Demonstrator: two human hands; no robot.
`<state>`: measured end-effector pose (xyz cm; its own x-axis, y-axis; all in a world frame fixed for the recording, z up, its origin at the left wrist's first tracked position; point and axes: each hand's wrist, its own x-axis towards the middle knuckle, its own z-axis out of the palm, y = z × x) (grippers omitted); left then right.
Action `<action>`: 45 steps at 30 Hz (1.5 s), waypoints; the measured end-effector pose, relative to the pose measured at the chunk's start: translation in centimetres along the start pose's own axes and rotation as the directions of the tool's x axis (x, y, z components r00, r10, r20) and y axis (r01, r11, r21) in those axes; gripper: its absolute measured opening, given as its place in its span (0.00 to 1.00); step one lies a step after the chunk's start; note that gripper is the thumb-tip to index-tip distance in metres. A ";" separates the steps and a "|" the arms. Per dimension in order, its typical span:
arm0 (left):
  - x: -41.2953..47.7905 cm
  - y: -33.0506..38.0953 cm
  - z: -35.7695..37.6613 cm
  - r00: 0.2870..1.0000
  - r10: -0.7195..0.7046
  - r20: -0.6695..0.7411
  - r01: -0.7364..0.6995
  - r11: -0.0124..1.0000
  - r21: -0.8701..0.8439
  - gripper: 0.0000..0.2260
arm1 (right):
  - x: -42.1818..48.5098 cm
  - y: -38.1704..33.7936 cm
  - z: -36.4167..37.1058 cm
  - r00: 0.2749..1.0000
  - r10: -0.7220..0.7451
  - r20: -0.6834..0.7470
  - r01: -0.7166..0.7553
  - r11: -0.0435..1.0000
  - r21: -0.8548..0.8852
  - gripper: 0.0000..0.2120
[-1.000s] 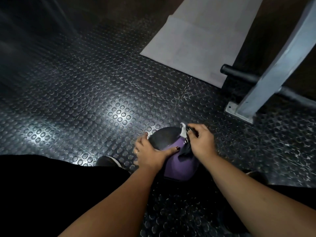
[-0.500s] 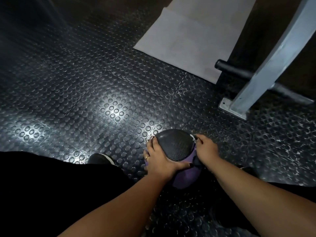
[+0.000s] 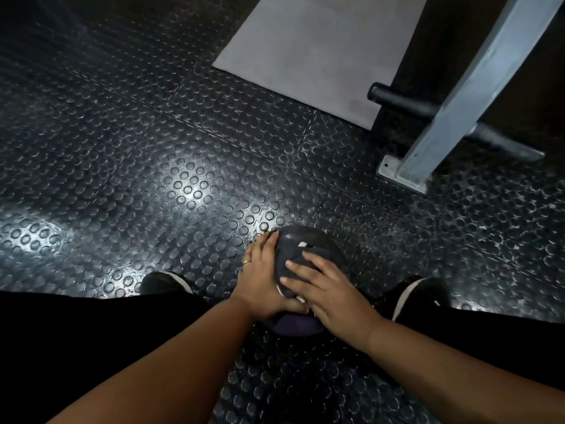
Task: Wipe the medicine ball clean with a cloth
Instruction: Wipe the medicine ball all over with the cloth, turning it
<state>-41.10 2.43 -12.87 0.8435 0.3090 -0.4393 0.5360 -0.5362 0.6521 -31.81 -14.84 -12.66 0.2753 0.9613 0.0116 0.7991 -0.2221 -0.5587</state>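
- Medicine ball [image 3: 324,238]: rests on the studded rubber floor [image 3: 189,185], between the left shoe [image 3: 165,281] and the right shoe [image 3: 419,293]; it lies directly ahead of and below the person, on the body's midline; dark on top, purple at the near underside.
- Cloth [image 3: 289,272]: dark, bunched, draped over the top and near-left part of the ball.
- Right hand [image 3: 333,295]: laid flat on the cloth, fingers straight and slightly spread, pressing it onto the ball; nothing is pinched.
- Left hand [image 3: 260,280]: palm and extended fingers lie against the ball's left flank, steadying it; the thumb is hidden beneath the right hand.
- Governing relation: both hands touch the ball, the right from above, the left from the side; a sphere has no long axis, so the next stroke probably sweeps forward over the uncovered far crown; the right hand is better placed.
- Risk, as a judgement: without the left hand's bracing the ball may roll.
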 end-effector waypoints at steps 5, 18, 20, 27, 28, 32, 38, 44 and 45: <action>0.7 0.4 -0.3 0.999 -0.011 -0.034 0.011 1.000 -0.013 0.69 | 1.8 -0.9 0.6 0.956 0.238 -0.172 -0.204 0.959 0.194 0.20; 0.3 0.7 0.5 0.994 -0.108 -0.030 0.107 0.994 -0.034 0.71 | 6.5 4.2 -0.4 0.776 0.617 -0.132 -0.545 0.761 0.351 0.18; 0.4 0.8 0.5 0.993 -0.109 -0.034 0.108 0.994 -0.035 0.71 | 6.7 4.7 -0.4 0.758 0.642 -0.118 -0.565 0.736 0.373 0.18; -0.5 0.8 0.9 0.999 -0.033 0.001 0.033 0.998 0.054 0.70 | 5.5 9.1 -0.3 0.467 0.854 0.229 -0.812 0.311 0.493 0.15; -0.5 0.9 0.8 1.000 -0.020 0.017 0.019 0.998 0.065 0.69 | 5.0 9.4 0.0 0.425 0.862 0.276 -0.811 0.226 0.540 0.15; -0.5 1.1 0.7 0.998 0.034 0.059 -0.040 0.993 0.108 0.68 | 3.1 9.3 0.5 0.155 0.855 0.495 -0.704 -0.255 0.662 0.13; 0.1 2.5 0.9 0.997 0.010 0.083 -0.024 0.986 0.166 0.67 | 3.6 9.2 0.3 0.227 0.871 0.435 -0.683 -0.176 0.709 0.15; 0.4 2.7 0.9 0.996 0.003 0.094 -0.020 0.984 0.179 0.69 | 3.8 5.1 -2.6 0.456 0.885 0.092 -0.816 0.374 0.442 0.16; 0.3 2.9 1.0 0.995 0.001 0.098 -0.019 0.983 0.185 0.69 | 3.5 3.8 -3.3 0.500 0.864 0.059 -0.810 0.443 0.385 0.17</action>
<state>-39.31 0.20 -11.79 0.8366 0.2298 -0.4973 0.5042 -0.6780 0.5349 -26.10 -12.87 -12.00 0.7962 0.2989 -0.5260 -0.0746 -0.8142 -0.5757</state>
